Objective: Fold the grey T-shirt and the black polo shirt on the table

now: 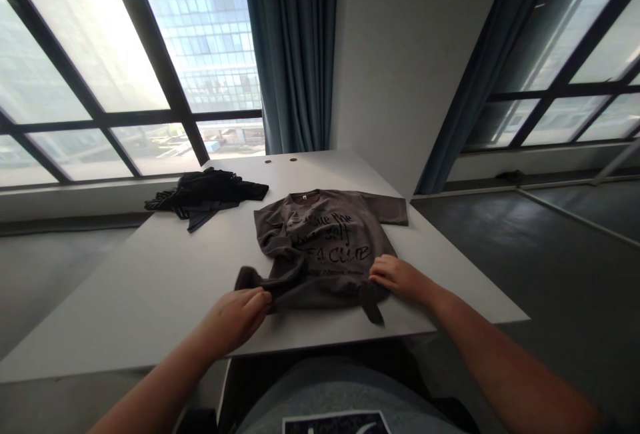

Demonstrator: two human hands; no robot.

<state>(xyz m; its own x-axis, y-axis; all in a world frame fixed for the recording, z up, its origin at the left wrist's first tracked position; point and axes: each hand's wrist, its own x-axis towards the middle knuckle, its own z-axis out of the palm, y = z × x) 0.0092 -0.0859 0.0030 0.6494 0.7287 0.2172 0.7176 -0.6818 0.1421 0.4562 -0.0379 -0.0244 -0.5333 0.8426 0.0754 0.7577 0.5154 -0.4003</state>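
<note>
A dark grey-brown T-shirt point(327, 237) with black lettering lies front up on the white table, its collar pointing away from me. Its left side is bunched and folded over, while the right sleeve is spread flat. My left hand point(241, 317) is closed on the rumpled lower left part of the T-shirt, near the hem. At the lower right side, my right hand point(397, 275) pinches the fabric, and a flap of cloth hangs down below those fingers.
On the far left of the white table point(165, 294) sits a heap of dark clothes point(205, 191), partly over the edge. Two round holes mark the table's far end. Behind stand windows, a blue curtain point(295, 54) and a pale pillar point(385, 67).
</note>
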